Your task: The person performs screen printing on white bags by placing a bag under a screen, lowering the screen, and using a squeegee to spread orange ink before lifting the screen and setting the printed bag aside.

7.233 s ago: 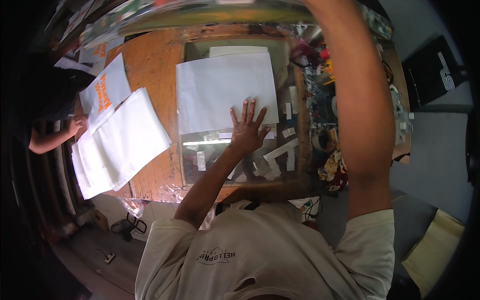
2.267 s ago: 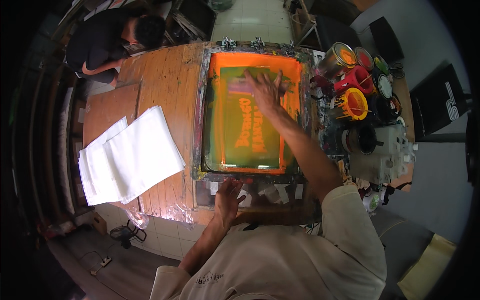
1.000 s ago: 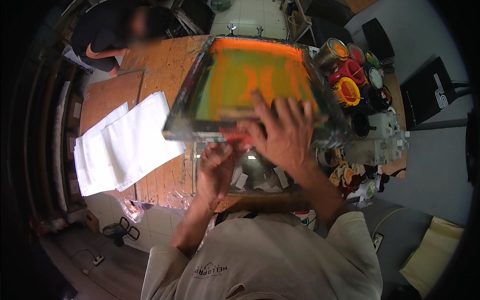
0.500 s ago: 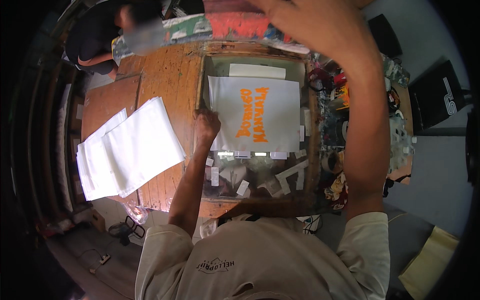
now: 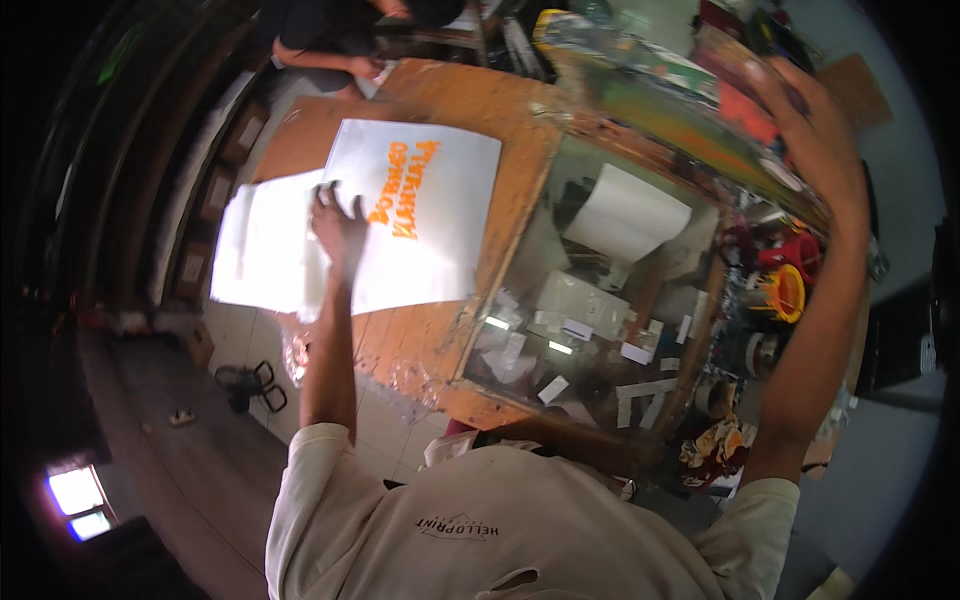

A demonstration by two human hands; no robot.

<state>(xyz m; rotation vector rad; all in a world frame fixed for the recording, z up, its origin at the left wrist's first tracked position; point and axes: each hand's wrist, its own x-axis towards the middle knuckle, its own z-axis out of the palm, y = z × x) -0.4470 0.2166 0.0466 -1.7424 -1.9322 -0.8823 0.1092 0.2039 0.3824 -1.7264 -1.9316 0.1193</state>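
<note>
A white sheet (image 5: 435, 260) with orange lettering lies on the left of the wooden table, partly over a stack of plain white sheets (image 5: 265, 240). My left hand (image 5: 341, 228) is over the place where the two meet, its fingers spread and bent. Whether the fingertips touch the sheet I cannot tell. At the upper right, my right hand (image 5: 815, 125) grips the edge of a raised, paint-stained screen-printing frame (image 5: 690, 125). Beneath that frame, a glass panel (image 5: 500, 370) set into the table bears a loose white paper (image 5: 630, 212) with a curled edge.
Tape pieces and small labels (image 5: 577, 329) dot the glass. Along the table's right side crowd tape rolls, an orange-yellow ring-shaped thing (image 5: 785, 292) and crumpled rags (image 5: 715, 450). A co-worker (image 5: 325, 50) is beyond the table at the upper left. Shelving stands on the left.
The sheet with orange lettering has moved left from the glass onto the white stack, along with my left hand. My right hand remains at the raised frame. The view has turned left.
</note>
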